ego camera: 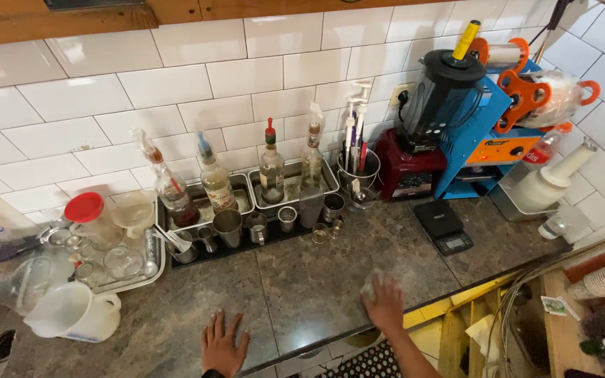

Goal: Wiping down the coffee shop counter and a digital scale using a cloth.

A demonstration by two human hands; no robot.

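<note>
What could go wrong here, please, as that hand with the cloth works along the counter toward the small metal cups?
1. The right hand presses a cloth on the counter; a wide sweep back could possibly knock the small glasses and metal cups standing loose at the tray's front.
2. The scale lies flat to the right; a damp cloth might wet it.
3. The left hand leans at the counter edge and may slip.

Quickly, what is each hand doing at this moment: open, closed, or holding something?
Left hand: open, fingers spread, flat on the stone counter, holding nothing.
Right hand: closed on a pale cloth, pressed on the counter.
</note>
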